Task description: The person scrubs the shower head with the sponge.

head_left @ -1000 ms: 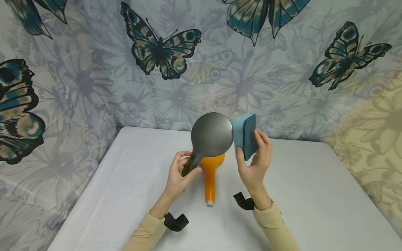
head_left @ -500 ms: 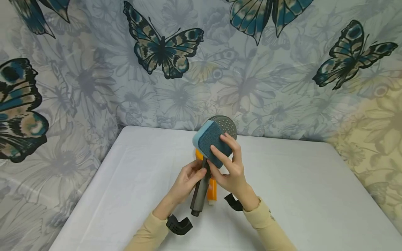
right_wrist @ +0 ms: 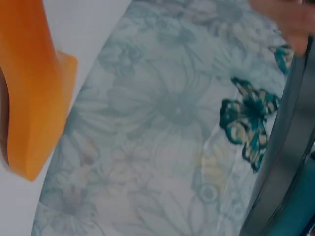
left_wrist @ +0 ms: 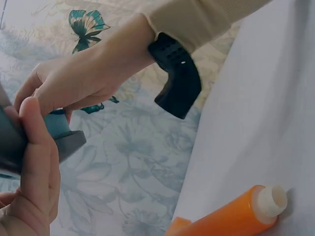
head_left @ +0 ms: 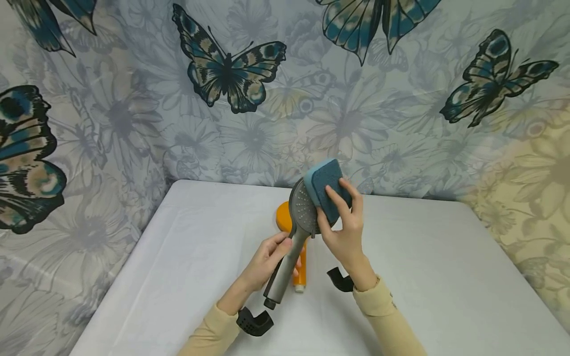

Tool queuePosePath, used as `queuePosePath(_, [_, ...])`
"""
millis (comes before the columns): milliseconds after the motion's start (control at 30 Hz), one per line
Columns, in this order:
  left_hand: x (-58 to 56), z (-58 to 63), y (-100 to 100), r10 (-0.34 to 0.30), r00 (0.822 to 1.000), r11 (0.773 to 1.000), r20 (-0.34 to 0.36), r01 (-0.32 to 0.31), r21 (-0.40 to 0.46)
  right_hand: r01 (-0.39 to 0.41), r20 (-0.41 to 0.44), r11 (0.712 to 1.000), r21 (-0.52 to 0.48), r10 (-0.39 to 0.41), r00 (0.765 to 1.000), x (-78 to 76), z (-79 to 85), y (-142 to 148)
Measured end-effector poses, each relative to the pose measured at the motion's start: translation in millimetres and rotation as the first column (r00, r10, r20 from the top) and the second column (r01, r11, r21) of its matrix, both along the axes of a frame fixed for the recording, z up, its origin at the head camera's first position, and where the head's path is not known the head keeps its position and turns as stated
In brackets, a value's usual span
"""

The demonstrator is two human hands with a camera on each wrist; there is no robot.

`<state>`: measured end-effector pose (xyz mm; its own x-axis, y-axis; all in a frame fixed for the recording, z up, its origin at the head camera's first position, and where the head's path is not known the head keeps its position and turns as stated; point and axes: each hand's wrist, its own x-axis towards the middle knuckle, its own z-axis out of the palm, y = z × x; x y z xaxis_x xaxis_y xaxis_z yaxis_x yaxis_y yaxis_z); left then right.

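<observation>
A grey shower head [head_left: 303,207] with a dotted spray face is tilted up over the table. My left hand [head_left: 266,262] grips its handle just below the head, thumb on top. My right hand [head_left: 345,237] pinches a blue two-layer sponge [head_left: 328,190], fingers spread over its darker side, and the sponge overlaps the right part of the spray face. Behind the shower head lies an orange shower head [head_left: 284,216] on the table, partly hidden; its white threaded end [left_wrist: 271,200] shows in the left wrist view.
A white-covered table [head_left: 427,267] spreads under both hands. Butterfly-print cloth [head_left: 347,118] hangs behind it and along the sides. Black curved wrist mounts [head_left: 255,321] sit on both wrists.
The grey shower head has turned from its smooth back to its spray face. The sponge went left across it, then back right and up along the face.
</observation>
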<state>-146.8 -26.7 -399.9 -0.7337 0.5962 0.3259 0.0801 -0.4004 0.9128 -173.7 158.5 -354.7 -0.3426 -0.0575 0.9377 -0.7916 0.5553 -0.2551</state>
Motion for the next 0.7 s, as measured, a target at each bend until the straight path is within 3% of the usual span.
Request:
queuePosePath(200, [-1.1, 0.5, -0.5, 0.033, 0.999, 0.999, -0.020, -0.033, -0.001, -0.103, 0.003, 0.985, 0.138, 0.103, 0.995, 3.6, -10.3, -1.5])
queuePosePath(367, [1.2, 3.2, -0.3, 0.047, 0.999, 0.999, 0.003, -0.047, -0.008, -0.010, 0.008, 1.000, 0.024, 0.010, 1.000, 2.1, -0.9, 10.7])
queuePosePath(500, [1.5, 3.6, 0.7, 0.068, 0.998, 0.998, -0.008, -0.068, -0.008, 0.057, 0.049, 0.997, -0.050, -0.055, 0.997, 9.9, 4.6, 7.3])
queuePosePath(600, [0.9, 3.0, 0.6, 0.110, 0.994, 0.994, -0.021, -0.110, -0.013, 0.028, 0.076, 0.999, -0.043, -0.024, 0.997, 15.8, -3.2, -2.7])
queuePosePath(700, [-0.2, 2.6, -0.3, 0.197, 0.980, 0.980, -0.026, -0.198, -0.029, -0.061, 0.101, 0.998, 0.015, 0.059, 0.993, 22.4, -15.2, -16.0])
